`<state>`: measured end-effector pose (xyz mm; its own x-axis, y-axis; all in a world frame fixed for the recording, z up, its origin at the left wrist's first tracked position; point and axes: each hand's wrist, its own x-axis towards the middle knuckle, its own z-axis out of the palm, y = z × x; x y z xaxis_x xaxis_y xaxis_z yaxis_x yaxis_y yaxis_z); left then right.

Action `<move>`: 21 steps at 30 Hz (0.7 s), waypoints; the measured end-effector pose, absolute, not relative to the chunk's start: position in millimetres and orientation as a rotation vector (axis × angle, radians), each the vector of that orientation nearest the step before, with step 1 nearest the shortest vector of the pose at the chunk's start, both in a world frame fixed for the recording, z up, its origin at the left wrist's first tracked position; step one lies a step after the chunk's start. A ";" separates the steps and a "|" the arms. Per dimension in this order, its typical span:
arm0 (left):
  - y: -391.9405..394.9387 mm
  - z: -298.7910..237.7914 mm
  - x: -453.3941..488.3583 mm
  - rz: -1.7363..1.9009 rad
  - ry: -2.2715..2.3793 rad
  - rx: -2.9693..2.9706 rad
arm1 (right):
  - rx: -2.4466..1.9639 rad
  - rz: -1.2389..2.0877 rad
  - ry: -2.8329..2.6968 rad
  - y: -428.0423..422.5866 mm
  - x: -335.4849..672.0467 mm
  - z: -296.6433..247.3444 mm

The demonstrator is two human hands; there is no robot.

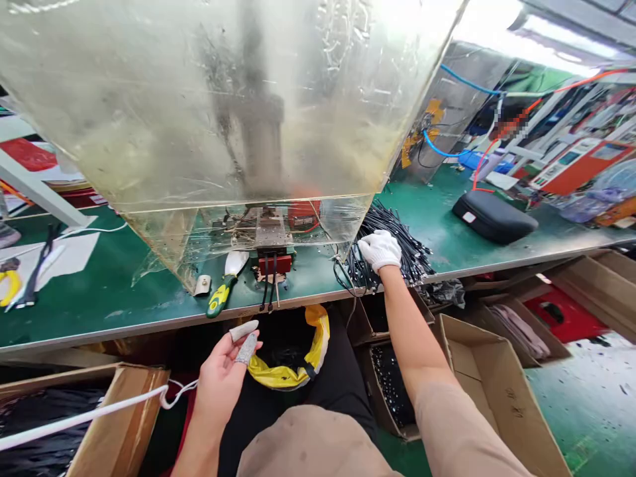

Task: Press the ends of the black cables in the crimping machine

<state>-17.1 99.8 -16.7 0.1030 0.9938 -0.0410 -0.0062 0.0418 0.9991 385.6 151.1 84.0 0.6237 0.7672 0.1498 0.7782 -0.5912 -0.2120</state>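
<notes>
My left hand point(226, 368) hovers in front of the table edge, beside a yellow-rimmed bag point(320, 338). Grey covers sit on its thumb and index finger, whose tips are slightly apart with nothing visible between them. My right hand point(382, 250), in a white glove, lies on a pile of black cables point(410, 248), its fingers curled over the left part. How many cables it grips is hidden. Two dark cable ends hang from a press fixture point(275, 265) with a red block, under a cloudy clear guard point(298, 146). A green-yellow handled scraper point(222, 295) lies left of the fixture.
Open cardboard boxes point(497, 391) stand below the table at right; another box point(129, 411) with black items stands at left. A white cord point(99, 417) crosses the lower left. A black case point(494, 216) rests on the green table point(124, 291).
</notes>
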 end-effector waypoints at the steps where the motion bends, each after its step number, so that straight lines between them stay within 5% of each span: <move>1: 100.4 -16.2 -15.1 1.084 1.135 1.232 | -2.640 -0.047 -1.235 158.4 391.6 78.1; 21: 99.6 7.8 -7.3 1.053 1.134 1.229 | -2.766 -0.073 -1.455 180.5 393.6 92.8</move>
